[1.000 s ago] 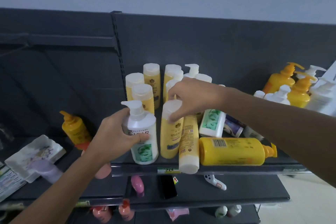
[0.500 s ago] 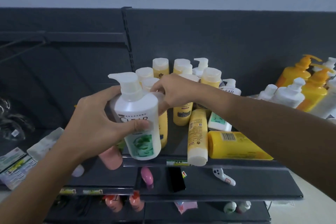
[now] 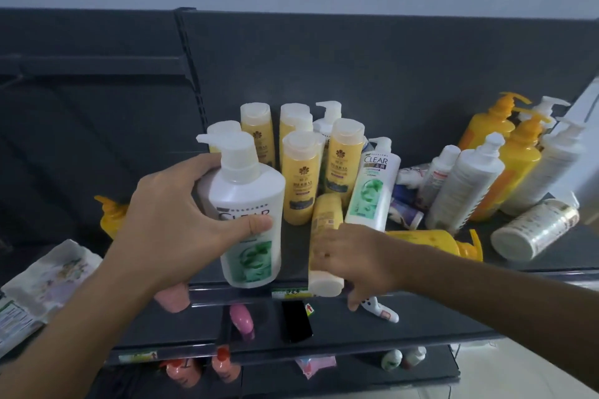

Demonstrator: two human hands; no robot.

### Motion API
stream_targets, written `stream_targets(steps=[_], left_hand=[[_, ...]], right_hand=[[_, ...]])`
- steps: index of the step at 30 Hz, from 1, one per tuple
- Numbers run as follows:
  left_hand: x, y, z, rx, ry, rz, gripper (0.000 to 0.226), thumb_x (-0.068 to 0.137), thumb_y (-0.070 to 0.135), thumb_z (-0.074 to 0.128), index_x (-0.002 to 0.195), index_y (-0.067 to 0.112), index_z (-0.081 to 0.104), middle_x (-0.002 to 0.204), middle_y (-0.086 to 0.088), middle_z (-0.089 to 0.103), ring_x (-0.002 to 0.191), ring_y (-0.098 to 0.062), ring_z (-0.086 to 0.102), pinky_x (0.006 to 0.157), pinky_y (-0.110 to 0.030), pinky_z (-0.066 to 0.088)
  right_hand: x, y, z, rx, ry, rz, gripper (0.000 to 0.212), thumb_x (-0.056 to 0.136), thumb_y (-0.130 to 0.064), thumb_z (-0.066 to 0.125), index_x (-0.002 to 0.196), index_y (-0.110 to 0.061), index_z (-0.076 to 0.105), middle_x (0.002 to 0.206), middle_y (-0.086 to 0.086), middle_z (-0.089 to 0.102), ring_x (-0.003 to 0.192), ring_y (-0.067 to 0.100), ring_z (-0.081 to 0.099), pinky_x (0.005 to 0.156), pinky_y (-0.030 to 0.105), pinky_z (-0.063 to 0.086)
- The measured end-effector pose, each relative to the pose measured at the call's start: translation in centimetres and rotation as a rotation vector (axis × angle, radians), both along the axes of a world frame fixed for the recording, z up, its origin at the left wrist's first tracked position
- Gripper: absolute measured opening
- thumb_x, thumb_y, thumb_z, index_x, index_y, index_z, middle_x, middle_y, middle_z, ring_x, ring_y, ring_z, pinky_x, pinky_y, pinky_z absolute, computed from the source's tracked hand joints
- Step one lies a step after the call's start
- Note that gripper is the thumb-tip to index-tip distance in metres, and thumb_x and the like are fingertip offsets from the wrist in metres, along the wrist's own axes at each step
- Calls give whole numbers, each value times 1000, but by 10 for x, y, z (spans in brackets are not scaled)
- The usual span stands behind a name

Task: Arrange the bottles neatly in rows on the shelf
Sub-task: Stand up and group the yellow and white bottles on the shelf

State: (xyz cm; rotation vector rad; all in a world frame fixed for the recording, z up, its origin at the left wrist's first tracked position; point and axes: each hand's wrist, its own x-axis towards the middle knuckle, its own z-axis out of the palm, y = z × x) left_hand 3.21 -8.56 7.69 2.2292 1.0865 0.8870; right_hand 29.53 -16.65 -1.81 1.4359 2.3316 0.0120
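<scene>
My left hand (image 3: 175,223) grips a white CLEAR pump bottle (image 3: 249,204) with a green label, held upright in front of the dark shelf (image 3: 518,275). My right hand (image 3: 359,259) is blurred, its fingers wrapped over a yellow bottle (image 3: 325,220) lying with its cap past the shelf's front edge. Behind stand several yellow HERBAL bottles (image 3: 299,178) in loose rows. A second CLEAR bottle (image 3: 372,191) leans beside them. A large yellow pump bottle (image 3: 431,240) lies on its side to the right.
White pump bottles (image 3: 466,181) and orange pump bottles (image 3: 518,165) lean together at the right, with a white bottle (image 3: 534,230) lying in front. An orange bottle (image 3: 111,217) and packets (image 3: 48,275) sit at the left. Lower shelves hold a pink bottle (image 3: 243,321) and small items.
My left hand lifted the CLEAR bottle off the shelf. My right hand left the upright yellow bottles and dropped down onto the lying yellow bottle at the front edge.
</scene>
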Motion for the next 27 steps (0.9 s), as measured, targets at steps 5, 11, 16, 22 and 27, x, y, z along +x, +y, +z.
stream_targets(steps=[5,11,16,22,27], left_hand=[[9,-4,4,16,-5,45,74,51,55,92,119,38,69,95,23,72,91,-1,68,86,-38,58],[17,-10,7,0,-24,78,73,50,55,93,117,39,69,94,21,73,91,-5,69,86,-41,58],[21,-16,7,21,24,96,73,51,53,93,118,38,68,95,24,71,92,-5,67,87,-39,57],[30,-21,7,51,37,105,73,54,54,93,120,38,68,94,25,71,92,-2,66,82,-30,54],[49,-26,0,81,42,69,66,59,56,90,118,38,66,96,23,70,91,-2,65,76,-30,52]], right_hand=[[-4,8,-25,285,-165,308,32,76,-11,74,105,-13,60,100,9,55,88,29,55,72,41,50],[3,19,-40,348,-80,455,27,79,-1,72,97,-10,55,88,7,55,77,27,52,60,39,51],[4,22,-6,259,-51,312,52,59,-26,88,103,-12,65,94,6,63,80,27,60,51,32,44],[25,27,37,283,143,39,67,68,-34,81,129,-18,58,121,4,55,99,24,59,68,35,50],[60,38,70,384,561,-341,53,63,-40,83,112,-26,67,103,-9,63,95,14,59,81,37,52]])
